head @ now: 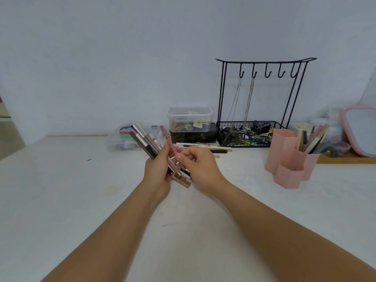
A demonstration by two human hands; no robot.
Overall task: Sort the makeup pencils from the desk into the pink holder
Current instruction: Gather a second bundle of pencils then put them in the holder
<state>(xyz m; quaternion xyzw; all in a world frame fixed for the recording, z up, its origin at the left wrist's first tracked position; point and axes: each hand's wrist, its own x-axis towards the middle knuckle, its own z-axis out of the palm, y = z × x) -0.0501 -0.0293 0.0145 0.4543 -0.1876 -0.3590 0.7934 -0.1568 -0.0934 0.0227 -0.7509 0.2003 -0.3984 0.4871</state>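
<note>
Left hand (pixel 157 169) closed around a bundle of pencils (pixel 146 140), count unclear; right hand (pixel 198 161) pinching one of them above the desk (pixel 81 190); one pink holder (pixel 293 157) well right.

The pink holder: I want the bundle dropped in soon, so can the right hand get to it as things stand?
Probably yes. The desk between the right hand and the pink holder is bare, and its front cups are open on top. The bundle of pencils sits in the left hand.
</note>
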